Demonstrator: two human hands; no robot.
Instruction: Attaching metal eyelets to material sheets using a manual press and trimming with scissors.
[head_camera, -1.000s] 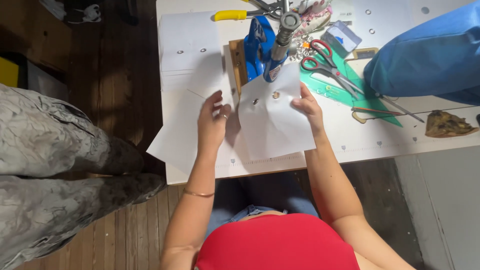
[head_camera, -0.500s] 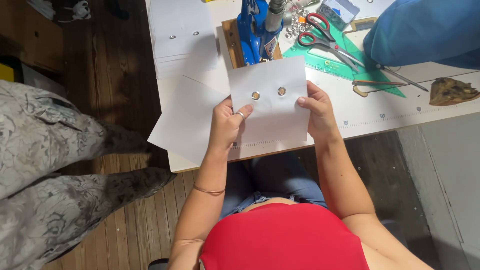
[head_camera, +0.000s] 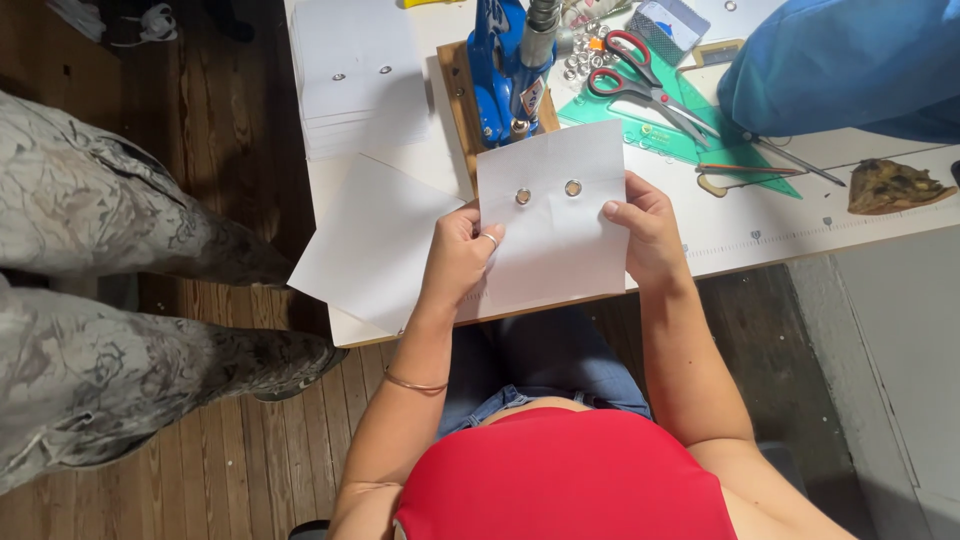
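I hold a white square sheet with two metal eyelets near its top edge, lifted above the table's front edge. My left hand grips its left side, a ring on one finger. My right hand grips its right side, thumb on top. Just behind the sheet stands a blue eyelet press on a wooden base.
A stack of white sheets with eyelets lies at the back left, a loose white sheet overhangs the table edge. Red-handled scissors, green rulers, loose eyelets and a blue bag lie right. Another person's legs stand left.
Both hands pulled the sheet out from under the press toward me and raised it; its two eyelets now face up.
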